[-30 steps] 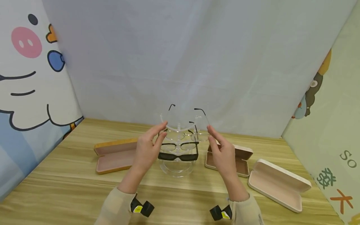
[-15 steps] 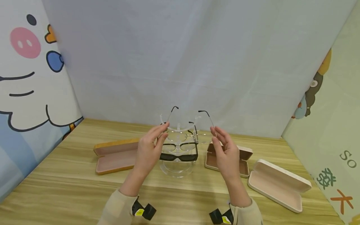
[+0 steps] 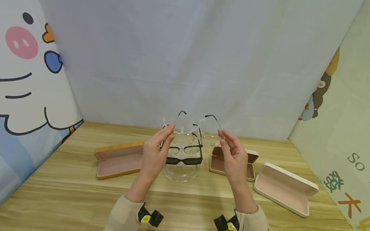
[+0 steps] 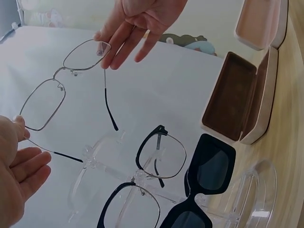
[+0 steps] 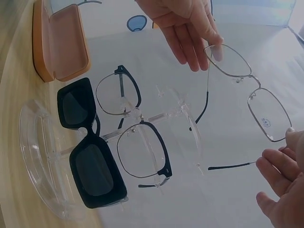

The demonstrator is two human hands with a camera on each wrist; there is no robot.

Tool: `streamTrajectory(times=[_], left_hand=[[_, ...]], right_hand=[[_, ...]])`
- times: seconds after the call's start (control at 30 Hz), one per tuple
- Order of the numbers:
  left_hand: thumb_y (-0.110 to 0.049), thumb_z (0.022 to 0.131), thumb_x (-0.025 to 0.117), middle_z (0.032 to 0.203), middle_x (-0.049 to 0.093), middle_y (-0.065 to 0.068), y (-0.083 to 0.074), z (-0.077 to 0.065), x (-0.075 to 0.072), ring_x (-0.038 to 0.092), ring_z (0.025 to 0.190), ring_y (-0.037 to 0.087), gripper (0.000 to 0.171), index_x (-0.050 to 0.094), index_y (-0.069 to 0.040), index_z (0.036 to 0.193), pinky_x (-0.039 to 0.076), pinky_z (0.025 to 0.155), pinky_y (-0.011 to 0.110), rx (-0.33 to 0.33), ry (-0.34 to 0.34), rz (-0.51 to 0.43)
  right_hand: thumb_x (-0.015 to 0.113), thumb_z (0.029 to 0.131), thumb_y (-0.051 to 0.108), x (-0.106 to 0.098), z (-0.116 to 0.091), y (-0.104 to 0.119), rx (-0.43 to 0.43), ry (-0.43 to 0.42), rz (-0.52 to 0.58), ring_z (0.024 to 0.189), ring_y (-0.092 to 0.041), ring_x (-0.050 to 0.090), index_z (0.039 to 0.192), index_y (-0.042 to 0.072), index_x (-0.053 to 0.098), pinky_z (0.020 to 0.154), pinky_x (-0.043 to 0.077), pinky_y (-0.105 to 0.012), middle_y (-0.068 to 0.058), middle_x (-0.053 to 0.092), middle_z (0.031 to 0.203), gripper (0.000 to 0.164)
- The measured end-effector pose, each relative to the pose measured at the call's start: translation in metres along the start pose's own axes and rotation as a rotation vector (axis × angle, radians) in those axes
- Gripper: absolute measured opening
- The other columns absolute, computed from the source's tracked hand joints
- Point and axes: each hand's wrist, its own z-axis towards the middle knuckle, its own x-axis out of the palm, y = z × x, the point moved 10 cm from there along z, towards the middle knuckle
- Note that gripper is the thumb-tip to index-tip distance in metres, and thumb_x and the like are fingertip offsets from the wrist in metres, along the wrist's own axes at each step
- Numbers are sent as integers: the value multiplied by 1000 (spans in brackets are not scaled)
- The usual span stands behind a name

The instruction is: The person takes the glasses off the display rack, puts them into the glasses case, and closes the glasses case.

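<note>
My left hand [image 3: 154,149] and right hand [image 3: 234,157] hold a pair of thin metal-rimmed eyeglasses [image 4: 58,72] between them. Thumb and fingers of each hand pinch one end, where lens rim and temple meet. Both temples are unfolded, their black tips [image 3: 211,115] pointing away towards the back cloth. The glasses are raised in front of the top of a clear display stand [image 3: 181,177]. Lower on the stand sit black-browed half-rim eyeglasses [image 5: 166,154] and, below them, black sunglasses [image 5: 92,164]. The stand's top arm [image 5: 190,126] shows bare in the right wrist view.
To the left lies an opened orange glasses case [image 3: 118,162], partly behind my left hand. A brown-lined case [image 3: 216,163] stands opened behind my right hand, and a pale pink-lined one [image 3: 284,192] farther right. A grey-white cloth [image 3: 185,64] hangs behind the wooden table [image 3: 185,205].
Both hands have shifted slightly to the right with the metal-rimmed eyeglasses, the right hand more. The glasses' temple tips sit a little lower and farther right. Stand and cases stay in place.
</note>
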Motion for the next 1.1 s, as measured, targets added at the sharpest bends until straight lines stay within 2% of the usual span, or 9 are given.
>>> streamTrajectory(times=[0.1, 0.2, 0.27, 0.57, 0.8, 0.93, 1.1], left_hand=[[-4, 85, 60, 114, 63, 12, 1, -1, -2, 64, 96, 20, 34, 60, -4, 119, 52, 68, 21, -8, -2, 17], [-3, 85, 60, 106, 66, 14, 3, -2, -5, 66, 85, 18, 35, 60, -4, 120, 43, 54, 14, -11, -4, 34], [-2, 85, 60, 101, 67, 14, 3, -2, -6, 65, 79, 17, 35, 60, -4, 120, 38, 50, 14, -11, -5, 40], [-7, 88, 58, 100, 68, 14, 3, -1, -5, 63, 71, 15, 32, 59, -2, 120, 40, 49, 20, -9, 3, 30], [-5, 88, 58, 101, 68, 13, 0, -1, -5, 65, 79, 18, 32, 60, -2, 119, 40, 46, 24, -5, -1, 8], [-5, 87, 57, 100, 68, 13, -1, -2, -4, 65, 77, 18, 33, 60, -4, 120, 38, 44, 23, 1, -4, 2], [-5, 87, 58, 102, 68, 12, -2, -3, -5, 66, 86, 19, 32, 60, -4, 119, 40, 46, 22, 7, -13, 1]], right_hand=[[53, 92, 10, 3, 0, 0, -7, 1, 17, 111, -4, 55, 119, 2, 56, 90, 43, -17, -11, 59, 121, 29], [53, 92, 10, 5, -1, 0, -12, 3, 28, 111, -3, 55, 119, 1, 56, 89, 44, -17, -12, 58, 121, 28], [52, 92, 9, 7, -1, 0, -21, 6, 36, 111, -4, 55, 118, 0, 56, 88, 45, -17, -14, 58, 121, 28], [50, 93, 7, 9, -1, 2, -59, 6, 43, 108, -4, 57, 116, -1, 58, 90, 44, -18, -17, 60, 116, 26], [50, 93, 6, 8, -1, 4, -64, 10, 64, 108, -6, 57, 116, -6, 56, 90, 44, -19, -19, 59, 116, 27], [50, 93, 8, 7, -1, 4, -56, 13, 67, 107, -6, 58, 116, -5, 56, 90, 45, -19, -13, 63, 114, 27], [51, 93, 8, 7, -1, 4, -40, 13, 77, 105, -5, 58, 115, -5, 57, 89, 45, -18, 3, 66, 108, 27]])
